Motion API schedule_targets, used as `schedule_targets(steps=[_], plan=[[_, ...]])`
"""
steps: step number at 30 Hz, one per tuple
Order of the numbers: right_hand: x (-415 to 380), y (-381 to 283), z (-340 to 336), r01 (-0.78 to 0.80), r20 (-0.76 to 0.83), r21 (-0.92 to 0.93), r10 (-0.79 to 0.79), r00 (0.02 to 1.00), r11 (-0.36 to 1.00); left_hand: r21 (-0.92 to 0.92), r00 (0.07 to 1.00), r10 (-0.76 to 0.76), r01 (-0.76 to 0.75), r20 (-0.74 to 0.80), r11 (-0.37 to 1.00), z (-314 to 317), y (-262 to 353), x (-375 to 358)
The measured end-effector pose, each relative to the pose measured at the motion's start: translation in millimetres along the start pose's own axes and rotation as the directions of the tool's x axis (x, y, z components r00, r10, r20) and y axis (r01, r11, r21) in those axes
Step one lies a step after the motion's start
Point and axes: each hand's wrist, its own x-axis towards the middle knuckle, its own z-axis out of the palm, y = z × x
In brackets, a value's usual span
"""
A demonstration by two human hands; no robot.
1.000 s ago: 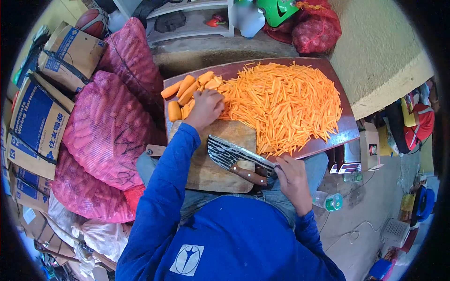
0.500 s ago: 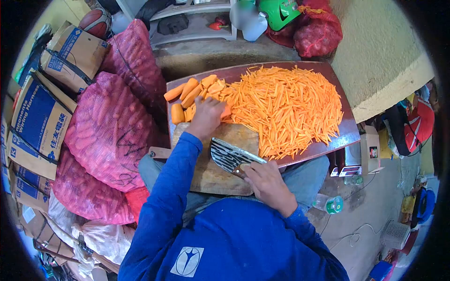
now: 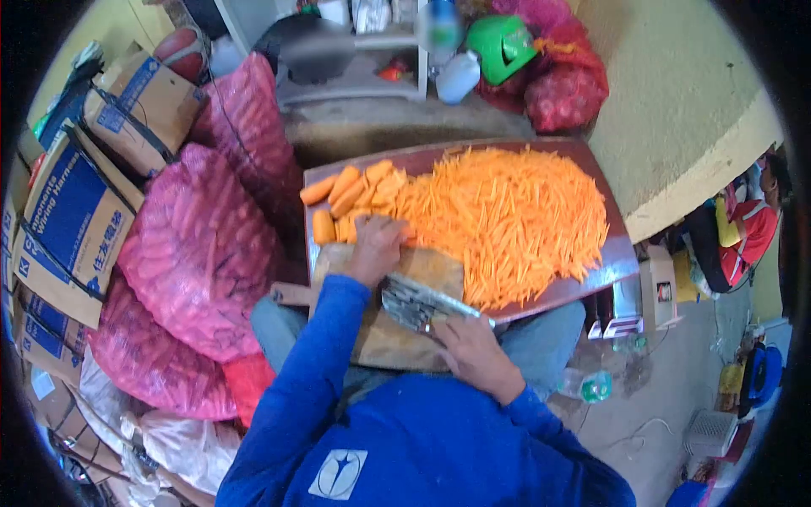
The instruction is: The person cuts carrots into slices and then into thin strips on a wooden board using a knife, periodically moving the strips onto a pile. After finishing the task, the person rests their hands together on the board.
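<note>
My right hand (image 3: 480, 351) is closed around the handle of a broad-bladed cleaver (image 3: 427, 306), whose dark-streaked blade lies over the wooden chopping board (image 3: 405, 345). At the board's far edge my left hand (image 3: 378, 245) has its fingers curled down on a carrot piece (image 3: 409, 233), mostly hidden under them. Just beyond it, thick carrot chunks (image 3: 346, 190) and cut slices lie in a group. To their right spreads a big heap of carrot sticks (image 3: 524, 224), on a dark reddish tabletop (image 3: 621, 245).
Pink mesh sacks (image 3: 198, 245) full of carrots crowd the left, beside strapped cardboard boxes (image 3: 76, 224). A shelf (image 3: 355, 89), a green helmet (image 3: 498, 49) and a red net sack (image 3: 566, 95) are behind the table. A plastic bottle (image 3: 591, 386) lies on the floor at right.
The view has tilted, so the table sits lower in the picture. My left hand stays by the carrot pieces; the cleaver remains in my right hand, its blade slightly flatter and blurred.
</note>
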Motion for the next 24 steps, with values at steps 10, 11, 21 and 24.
schedule_targets(steps=[10, 11, 21, 24], plan=[[2, -4, 6, -0.033, 0.008, 0.048, 0.032, 0.999, 0.998, -0.193, 0.99, -0.138, 0.142, 0.033, 0.971, -11, 4, 12], [3, -4, 5, -0.048, 0.022, 0.073, 0.047, 0.999, 0.996, -0.143, 0.986, -0.117, 0.134, 0.12, 0.981, -14, 8, 15], [4, -5, 4, -0.041, -0.031, 0.12, 0.045, 0.999, 0.992, -0.157, 0.977, -0.098, 0.129, 0.19, 0.979, -7, 17, 23], [3, -3, 7, -0.033, -0.045, 0.118, 0.039, 0.998, 0.992, -0.221, 0.98, -0.036, 0.08, 0.195, 0.972, 2, 8, 20]])
